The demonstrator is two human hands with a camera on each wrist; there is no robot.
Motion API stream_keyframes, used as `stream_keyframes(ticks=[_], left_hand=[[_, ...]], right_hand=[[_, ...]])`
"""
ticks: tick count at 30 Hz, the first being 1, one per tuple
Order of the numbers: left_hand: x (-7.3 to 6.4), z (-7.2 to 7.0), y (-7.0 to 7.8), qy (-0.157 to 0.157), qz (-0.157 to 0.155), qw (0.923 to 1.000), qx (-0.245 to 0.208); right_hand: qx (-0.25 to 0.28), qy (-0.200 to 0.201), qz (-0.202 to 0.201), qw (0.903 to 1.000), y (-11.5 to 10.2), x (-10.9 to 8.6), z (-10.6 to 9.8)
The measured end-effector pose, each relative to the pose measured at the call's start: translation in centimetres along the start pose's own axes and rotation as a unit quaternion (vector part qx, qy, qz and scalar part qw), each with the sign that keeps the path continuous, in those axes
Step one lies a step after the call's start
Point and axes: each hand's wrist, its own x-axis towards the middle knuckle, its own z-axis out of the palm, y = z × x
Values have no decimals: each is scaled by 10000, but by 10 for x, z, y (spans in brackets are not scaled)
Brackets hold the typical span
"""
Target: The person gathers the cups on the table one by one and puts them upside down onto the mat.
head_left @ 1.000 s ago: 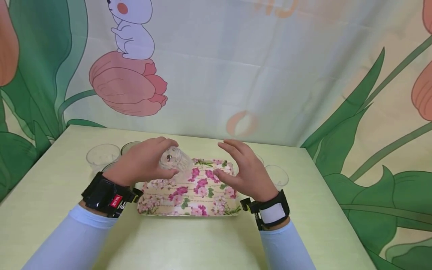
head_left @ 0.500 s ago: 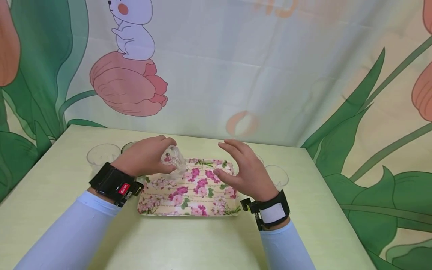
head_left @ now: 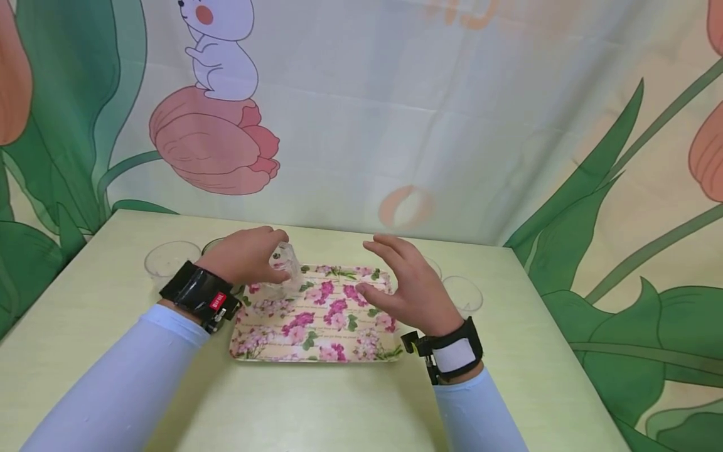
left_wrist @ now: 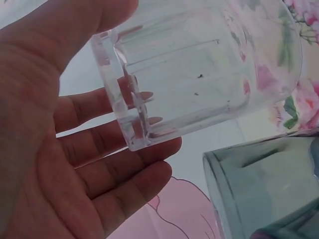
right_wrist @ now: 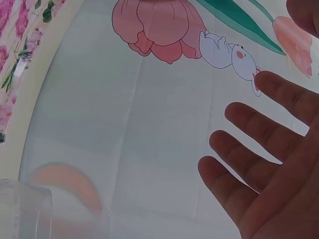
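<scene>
- Two pale blue sleeves (head_left: 127,376) reach in from the near side, over the worktop (head_left: 316,408), which has a pale yellow-green surface.
- Each wrist wears a black band; the left wristband (head_left: 194,292) bears a red label, the right wristband (head_left: 452,355) a white patch.
- A rectangular tray (head_left: 333,331) lies flat near the middle of the worktop, printed with pink flowers and green leaves on cream.
- The left hand (head_left: 245,254) grips a clear cup (left_wrist: 184,74) near its thick base, thumb on one side and fingers on the other.
- This cup is tilted over the left part of the tray, base toward the hand; whether its rim touches the tray cannot be told.
- The right hand (head_left: 415,289) is raised beside the tray's right edge, fingers spread and gently bent, thumb well apart from them, gripping nothing.
- Just right of that hand stands a clear glass (head_left: 463,294); another rim (head_left: 433,266) shows behind the hand, mostly hidden.
- Left of the left hand stands a wide clear tumbler (head_left: 172,258), and a dark-rimmed vessel (head_left: 212,243) is partly covered by the hand.
- Behind the worktop hangs a cloth (head_left: 350,125) with large tulips, leaves and a white cartoon animal.
</scene>
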Motion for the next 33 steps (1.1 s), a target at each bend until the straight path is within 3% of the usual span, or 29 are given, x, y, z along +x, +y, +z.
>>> stream_keyframes(ticks=[9,33], left_hand=[[8,10,-7,-174,1,9998,28],[15,29,-24,-18,6,9993,379]], right_hand=[[30,-37,65,10000,-1,0,0],[-26,-70,5,10000,5,1,10]])
